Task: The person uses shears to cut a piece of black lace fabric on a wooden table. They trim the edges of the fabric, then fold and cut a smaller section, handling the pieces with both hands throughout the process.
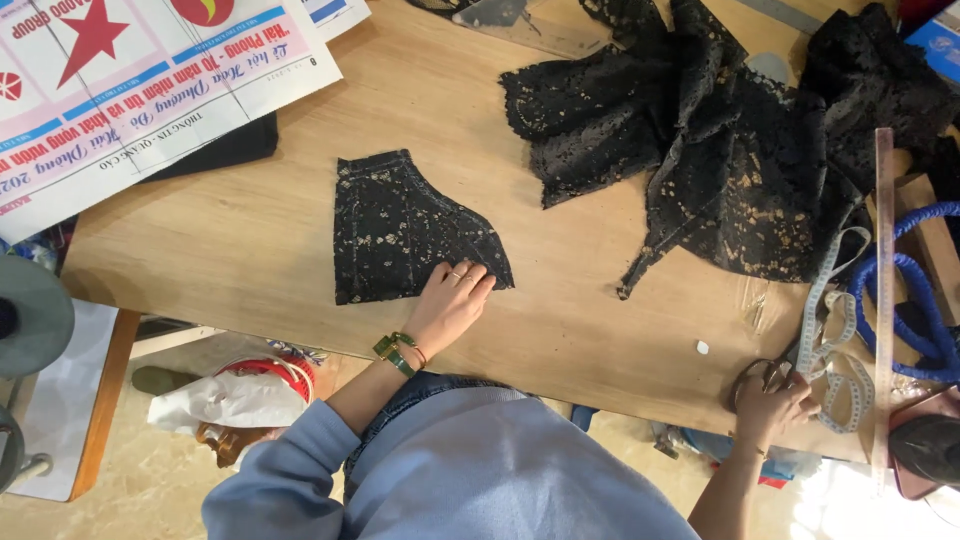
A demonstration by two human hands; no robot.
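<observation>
A: Where are the hands?

B: The left hand (450, 298) lies flat, fingers spread and gripping nothing, pressing the near right corner of a cut lace piece (405, 232). That piece lies flat on the wooden table (250, 230), a little left of the middle, close to the near edge.

A: And the other one?

B: The right hand (775, 402) is at the near edge towards the right corner, fingers curled around the handles of a pair of scissors (758, 376). I cannot tell whether it has lifted them or only closed on them. A white tape measure (832, 345) loops just beside them, touching the hand.

A: What could go wrong?

B: I would judge the tape the first risk: its loops lie so close to the scissors that lifting them may drag it along. Also, only one corner of the lace piece is pinned, so the far edge could shift or wrinkle if the palm slides.

A: Anything else nearby?

B: A heap of black lace (720, 150) fills the far right part, a long clear ruler (883, 290) runs along the right edge beside a blue cord (925, 300), and printed paper sheets (140, 90) cover the far left corner. A small white chip (702, 347), perhaps chalk, lies near the edge; a sweep of the arm could knock it off.
</observation>
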